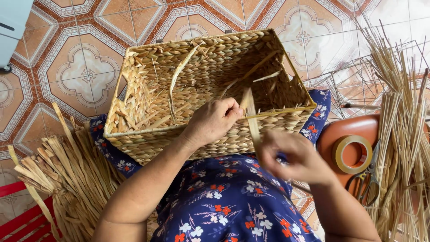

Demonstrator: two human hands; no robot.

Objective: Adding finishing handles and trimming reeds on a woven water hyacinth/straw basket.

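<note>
We pinch one flat tan straw strip (251,117) in our closed left hand (215,118) at the near rim of one rectangular woven straw basket (148,134) on our lap; our blurred right hand (293,157), fingers curled, grips its lower end.

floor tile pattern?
Floor tiles: terracotta-orange octagons with white-and-grey ornamental borders; head view.

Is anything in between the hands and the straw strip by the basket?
Nothing visible is. The left hand pinches the straw strip at the basket rim, and the right hand, blurred, is at the strip's lower end, though its grip is unclear.
</note>
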